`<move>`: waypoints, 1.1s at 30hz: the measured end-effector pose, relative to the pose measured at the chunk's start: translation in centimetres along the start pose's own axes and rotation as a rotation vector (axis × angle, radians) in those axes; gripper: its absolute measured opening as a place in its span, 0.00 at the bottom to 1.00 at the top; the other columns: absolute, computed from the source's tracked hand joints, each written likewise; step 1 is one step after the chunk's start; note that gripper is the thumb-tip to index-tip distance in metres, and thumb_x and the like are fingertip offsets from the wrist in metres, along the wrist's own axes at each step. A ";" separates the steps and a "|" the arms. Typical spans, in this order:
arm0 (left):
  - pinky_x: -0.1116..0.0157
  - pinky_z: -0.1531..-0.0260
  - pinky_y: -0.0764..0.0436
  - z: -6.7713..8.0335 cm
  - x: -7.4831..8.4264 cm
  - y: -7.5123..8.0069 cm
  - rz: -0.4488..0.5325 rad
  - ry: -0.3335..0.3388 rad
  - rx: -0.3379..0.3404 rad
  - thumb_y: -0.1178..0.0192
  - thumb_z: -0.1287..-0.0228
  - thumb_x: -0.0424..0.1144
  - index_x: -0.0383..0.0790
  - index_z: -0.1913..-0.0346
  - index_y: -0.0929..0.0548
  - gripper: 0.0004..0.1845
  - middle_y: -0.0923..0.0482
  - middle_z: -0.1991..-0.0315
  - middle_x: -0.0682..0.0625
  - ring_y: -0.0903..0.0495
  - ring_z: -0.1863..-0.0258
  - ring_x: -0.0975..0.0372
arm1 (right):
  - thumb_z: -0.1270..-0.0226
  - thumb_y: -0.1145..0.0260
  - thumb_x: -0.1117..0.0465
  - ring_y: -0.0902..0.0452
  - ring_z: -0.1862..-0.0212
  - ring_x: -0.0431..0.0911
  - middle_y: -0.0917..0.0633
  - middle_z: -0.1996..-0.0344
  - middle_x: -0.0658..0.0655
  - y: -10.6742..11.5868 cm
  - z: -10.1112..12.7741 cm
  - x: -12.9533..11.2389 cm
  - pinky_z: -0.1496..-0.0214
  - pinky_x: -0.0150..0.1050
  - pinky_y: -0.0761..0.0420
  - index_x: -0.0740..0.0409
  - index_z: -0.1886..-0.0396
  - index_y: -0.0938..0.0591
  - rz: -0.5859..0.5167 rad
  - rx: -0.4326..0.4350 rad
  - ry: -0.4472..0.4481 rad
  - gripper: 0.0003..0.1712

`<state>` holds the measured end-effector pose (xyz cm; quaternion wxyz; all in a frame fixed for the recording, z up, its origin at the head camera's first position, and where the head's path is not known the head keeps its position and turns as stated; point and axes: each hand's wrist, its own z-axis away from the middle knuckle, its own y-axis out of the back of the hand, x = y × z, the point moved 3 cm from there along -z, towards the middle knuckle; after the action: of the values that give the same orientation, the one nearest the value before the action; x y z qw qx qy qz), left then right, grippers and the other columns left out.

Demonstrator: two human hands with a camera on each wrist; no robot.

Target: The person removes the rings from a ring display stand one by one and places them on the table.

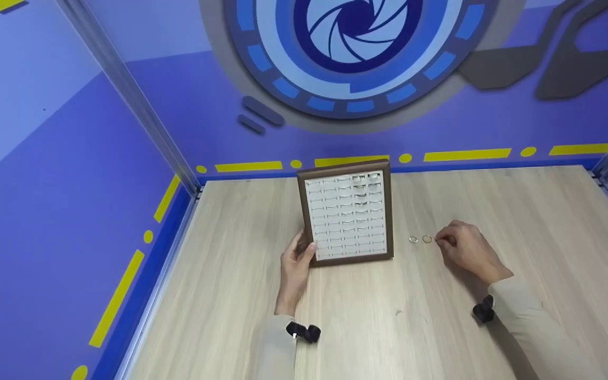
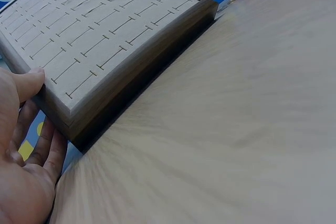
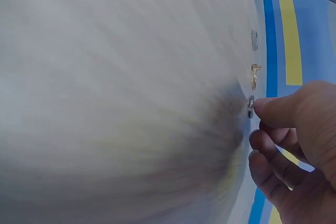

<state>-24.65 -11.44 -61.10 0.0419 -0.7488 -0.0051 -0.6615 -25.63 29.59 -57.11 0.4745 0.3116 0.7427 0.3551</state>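
A brown-framed ring display board (image 1: 390,211) with a white slotted panel stands tilted on the table. My left hand (image 1: 294,269) grips its lower left edge, thumb on the front and fingers behind. Several rings sit in slots near the panel's upper right. To the board's right, a silver ring (image 3: 254,40) and a gold ring (image 3: 254,77) lie in a row on the table. At the row's right end, my right hand (image 1: 467,249) pinches a dark silver ring (image 3: 251,107) at the tabletop, thumb against it in the right wrist view.
The light wooden table (image 1: 367,327) meets a blue and purple back wall (image 1: 177,116) with yellow marks behind the board. A metal post (image 1: 135,100) rises at the left corner. Black wrist cameras (image 1: 304,332) are strapped over both sleeves.
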 end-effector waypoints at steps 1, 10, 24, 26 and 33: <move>0.57 0.26 0.23 0.0 0.0 0.0 -0.002 0.000 0.000 0.36 0.22 0.37 0.34 0.20 0.33 0.33 0.22 0.29 0.37 0.23 0.28 0.47 | 0.35 0.26 0.73 0.21 0.68 0.45 0.15 0.69 0.55 0.1 -0.1 -0.1 0.68 0.39 0.19 0.64 0.62 0.08 -0.001 0.005 0.001 0.05; 0.53 0.23 0.27 -0.3 0.0 0.2 -0.026 -0.002 0.012 0.36 0.22 0.36 0.31 0.20 0.34 0.34 0.24 0.28 0.36 0.25 0.27 0.46 | 0.30 0.30 0.72 0.15 0.60 0.53 0.13 0.61 0.60 1.5 -1.9 -1.7 0.61 0.43 0.14 0.68 0.53 0.10 -0.064 0.035 -0.050 0.09; 0.61 0.29 0.21 -0.1 -0.3 0.1 -0.010 -0.001 0.009 0.36 0.23 0.36 0.36 0.21 0.30 0.32 0.20 0.30 0.39 0.21 0.31 0.49 | 0.34 0.25 0.73 0.12 0.62 0.54 0.10 0.61 0.60 3.1 -4.3 -5.1 0.68 0.34 0.17 0.65 0.55 0.09 -0.087 0.234 0.071 0.09; 0.61 0.29 0.21 -0.2 -0.4 0.1 -0.013 -0.016 0.003 0.36 0.22 0.36 0.35 0.21 0.30 0.31 0.20 0.30 0.39 0.21 0.30 0.49 | 0.35 0.25 0.74 0.12 0.64 0.54 0.10 0.61 0.60 3.3 -4.6 -5.7 0.69 0.34 0.17 0.65 0.56 0.08 -0.089 0.262 0.096 0.09; 0.62 0.29 0.22 -0.2 -0.3 0.0 -0.011 -0.019 -0.009 0.37 0.22 0.36 0.36 0.21 0.31 0.31 0.21 0.30 0.39 0.22 0.30 0.50 | 0.37 0.23 0.74 0.12 0.65 0.52 0.09 0.61 0.60 3.7 -5.9 -7.8 0.68 0.31 0.20 0.66 0.58 0.09 -0.127 0.331 0.165 0.08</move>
<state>-24.86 -11.47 -61.36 0.0349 -0.7551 -0.0068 -0.6546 -27.84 24.02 -48.50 0.3760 0.3076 0.8454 0.2219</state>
